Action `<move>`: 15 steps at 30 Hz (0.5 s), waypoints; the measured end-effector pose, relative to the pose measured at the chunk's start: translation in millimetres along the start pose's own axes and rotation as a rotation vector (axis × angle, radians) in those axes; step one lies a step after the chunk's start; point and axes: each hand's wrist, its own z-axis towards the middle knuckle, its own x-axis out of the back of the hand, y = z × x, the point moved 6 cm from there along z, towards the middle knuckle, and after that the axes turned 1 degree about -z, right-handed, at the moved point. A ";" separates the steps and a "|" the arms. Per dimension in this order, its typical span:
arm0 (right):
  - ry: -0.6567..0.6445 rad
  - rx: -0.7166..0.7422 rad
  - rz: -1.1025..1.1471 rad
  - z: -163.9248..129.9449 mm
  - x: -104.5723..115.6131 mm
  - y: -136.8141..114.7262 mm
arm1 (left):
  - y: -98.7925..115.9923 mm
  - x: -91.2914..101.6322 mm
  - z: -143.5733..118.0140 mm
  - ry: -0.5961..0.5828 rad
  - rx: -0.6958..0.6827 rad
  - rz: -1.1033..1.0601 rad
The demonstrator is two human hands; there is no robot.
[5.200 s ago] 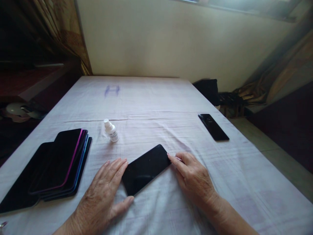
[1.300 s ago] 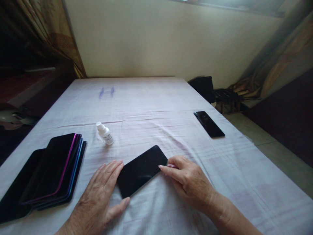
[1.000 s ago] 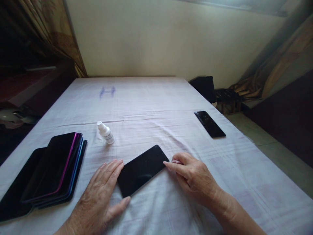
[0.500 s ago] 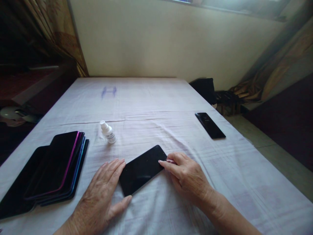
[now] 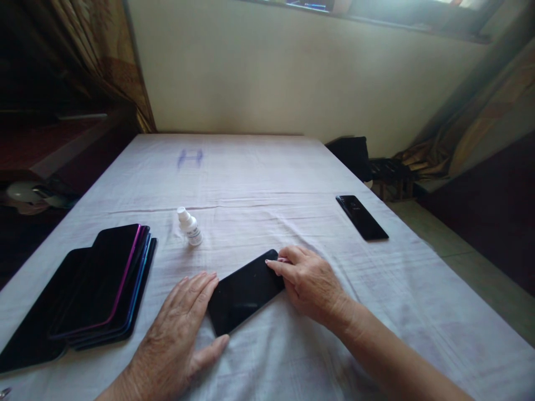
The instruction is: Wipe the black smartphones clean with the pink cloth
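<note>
Phone (image 5: 244, 292), black and face-up on the white sheet (image 5: 259, 178) (blue "H" mark far off), lies between flat left hand (image 5: 178, 328) at its edge and right hand (image 5: 311, 281), fingertips pressing its far corner, neither gripping; small white bottle (image 5: 190, 227), label unreadable, contents unseen.

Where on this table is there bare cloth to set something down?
Far half beyond the bottle; the strip between the centre phone and the lone phone; the near right corner. Crowded: the phone stack at left and around both hands.
</note>
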 end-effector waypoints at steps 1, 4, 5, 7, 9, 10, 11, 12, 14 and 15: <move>0.000 -0.005 0.000 1.9 -0.8 0.8 | 0.3 0.1 0.0 -0.001 -0.003 0.006; -0.013 -0.025 -0.003 7.8 -3.6 3.5 | 0.6 0.2 0.1 -0.007 -0.009 0.012; -0.019 -0.031 -0.003 9.8 -4.8 4.5 | 0.6 0.2 0.1 -0.006 -0.011 0.012; -0.022 -0.042 -0.002 12.7 -7.1 6.6 | 0.2 -0.1 0.0 -0.004 -0.011 0.013; -0.004 -0.047 0.009 13.5 -8.5 8.4 | -0.6 -0.5 -0.3 -0.001 -0.007 0.014; 0.008 -0.044 0.019 12.8 -8.9 9.0 | -1.0 -0.7 -0.5 -0.002 -0.004 0.013; 0.021 -0.040 0.031 11.2 -8.9 9.4 | -1.2 -0.8 -0.7 0.000 -0.002 0.011; 0.033 -0.036 0.043 8.9 -8.7 9.7 | -1.4 -0.9 -1.0 0.000 0.000 0.008; 0.055 -0.029 0.066 2.6 -7.3 10.0 | -1.6 -1.0 -1.3 -0.001 0.006 0.004; 0.064 -0.028 0.075 -1.1 -6.1 10.1 | -1.4 -1.1 -1.3 -0.003 0.005 0.005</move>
